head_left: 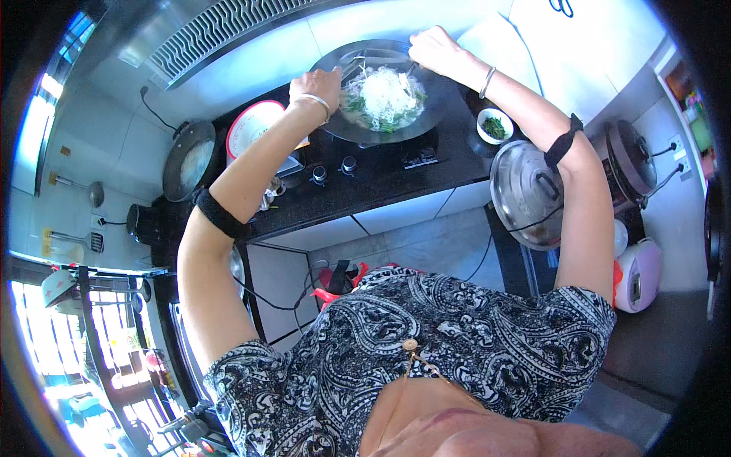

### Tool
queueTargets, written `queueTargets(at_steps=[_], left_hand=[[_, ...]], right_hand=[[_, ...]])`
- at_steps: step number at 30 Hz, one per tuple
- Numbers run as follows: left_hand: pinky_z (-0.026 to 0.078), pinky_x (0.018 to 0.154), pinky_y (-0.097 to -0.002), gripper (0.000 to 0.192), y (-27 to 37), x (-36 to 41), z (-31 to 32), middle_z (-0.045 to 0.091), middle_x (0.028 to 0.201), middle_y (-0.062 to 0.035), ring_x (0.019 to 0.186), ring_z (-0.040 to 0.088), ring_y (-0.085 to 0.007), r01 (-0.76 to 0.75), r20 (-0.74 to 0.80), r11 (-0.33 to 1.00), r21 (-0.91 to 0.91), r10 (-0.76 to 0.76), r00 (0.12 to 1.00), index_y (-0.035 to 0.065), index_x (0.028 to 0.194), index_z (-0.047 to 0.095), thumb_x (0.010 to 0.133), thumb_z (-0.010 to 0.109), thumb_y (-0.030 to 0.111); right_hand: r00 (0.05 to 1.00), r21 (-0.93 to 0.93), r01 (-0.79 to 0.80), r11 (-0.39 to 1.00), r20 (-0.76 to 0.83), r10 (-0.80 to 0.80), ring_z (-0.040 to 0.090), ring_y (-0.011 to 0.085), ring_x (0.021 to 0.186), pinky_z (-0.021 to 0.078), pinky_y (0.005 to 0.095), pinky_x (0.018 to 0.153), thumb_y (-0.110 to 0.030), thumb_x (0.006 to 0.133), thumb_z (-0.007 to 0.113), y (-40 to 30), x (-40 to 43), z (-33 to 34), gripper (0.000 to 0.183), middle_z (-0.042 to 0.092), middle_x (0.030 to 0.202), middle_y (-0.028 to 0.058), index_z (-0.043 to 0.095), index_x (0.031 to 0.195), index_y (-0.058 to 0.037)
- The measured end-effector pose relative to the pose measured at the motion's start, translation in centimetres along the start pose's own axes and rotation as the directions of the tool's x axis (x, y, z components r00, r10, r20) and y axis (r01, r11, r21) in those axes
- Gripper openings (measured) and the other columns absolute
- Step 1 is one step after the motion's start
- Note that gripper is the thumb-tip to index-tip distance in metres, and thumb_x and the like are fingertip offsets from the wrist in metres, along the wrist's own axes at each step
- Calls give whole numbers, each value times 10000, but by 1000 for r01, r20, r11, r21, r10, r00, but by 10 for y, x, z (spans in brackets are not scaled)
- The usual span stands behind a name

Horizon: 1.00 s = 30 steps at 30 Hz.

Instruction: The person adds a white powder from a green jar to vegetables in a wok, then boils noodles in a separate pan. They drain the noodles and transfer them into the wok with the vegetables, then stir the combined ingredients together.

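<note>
A wide dark wok [394, 137] sits on the black cooktop, with white noodles [388, 94] heaped over leafy greens [357, 105] in it. My left hand [318, 88] is at the wok's left side, closed on a slim metal utensil [355, 64] that reaches in over the noodles. Over the far right rim, my right hand [437, 52] grips another thin utensil [412, 68] pointing down toward the food. Fingers and steam hide the exact kind of both utensils. Each wrist wears a bangle.
A red-rimmed bowl [251, 123] stands left of the wok, partly behind my left forearm. On the right are a small white bowl [485, 135] of chopped greens and a steel lid [517, 188]. A frying pan [191, 163] stands far left; a vented hood [223, 34] hangs above.
</note>
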<state>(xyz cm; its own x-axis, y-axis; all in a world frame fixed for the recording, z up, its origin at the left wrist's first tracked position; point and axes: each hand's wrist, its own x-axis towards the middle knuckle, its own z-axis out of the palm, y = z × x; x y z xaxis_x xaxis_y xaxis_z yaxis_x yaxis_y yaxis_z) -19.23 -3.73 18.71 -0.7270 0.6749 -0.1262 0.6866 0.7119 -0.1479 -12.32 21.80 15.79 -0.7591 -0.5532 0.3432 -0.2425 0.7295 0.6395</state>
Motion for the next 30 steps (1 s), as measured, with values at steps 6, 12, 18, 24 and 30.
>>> queueTargets(at_steps=[6, 12, 18, 24, 30], left_hand=[[523, 708, -450, 548, -11, -24, 12, 633, 970, -153, 851, 653, -321, 20, -194, 1000, -3, -20, 981, 294, 1352, 394, 852, 480, 84], [533, 621, -408, 466, -28, -35, 24, 613, 903, -142, 775, 661, -315, -16, -316, 996, 85, 42, 948, 249, 1326, 401, 885, 466, 114], [530, 663, -420, 606, -47, -40, 27, 620, 915, -125, 785, 656, -303, 115, -320, 993, -20, -115, 941, 384, 1351, 382, 836, 528, 99], [520, 752, -410, 561, -63, -60, 32, 649, 995, -136, 875, 641, -313, 162, -336, 962, -219, -230, 913, 369, 1330, 425, 818, 586, 206], [526, 720, -402, 572, -64, -91, 48, 657, 920, -128, 823, 654, -293, 200, -242, 897, -395, -311, 919, 356, 1329, 436, 810, 612, 195]], right_hand=[[993, -63, -31, 998, 109, 37, 598, 173, 793, 491, 293, 656, -146, 747, 576, -13, -5, -19, 61, 580, 794, 25, 624, 783, -134], [720, 151, -521, 840, 606, 338, 632, 262, 898, 502, 396, 725, -208, 770, 618, -10, -17, -18, 170, 640, 890, 106, 648, 868, -72], [401, 163, -874, 457, 773, 491, 624, 270, 952, 487, 407, 782, -327, 774, 671, -11, -57, -11, 229, 666, 949, 75, 670, 943, -172], [677, 300, -724, 622, 482, 556, 628, 328, 798, 488, 434, 630, -167, 769, 654, -44, -90, -1, 153, 629, 792, 100, 570, 881, -103], [891, 264, -420, 869, 304, 338, 641, 260, 766, 494, 393, 615, -103, 812, 558, -32, -65, 2, 182, 620, 802, 84, 625, 978, -130]])
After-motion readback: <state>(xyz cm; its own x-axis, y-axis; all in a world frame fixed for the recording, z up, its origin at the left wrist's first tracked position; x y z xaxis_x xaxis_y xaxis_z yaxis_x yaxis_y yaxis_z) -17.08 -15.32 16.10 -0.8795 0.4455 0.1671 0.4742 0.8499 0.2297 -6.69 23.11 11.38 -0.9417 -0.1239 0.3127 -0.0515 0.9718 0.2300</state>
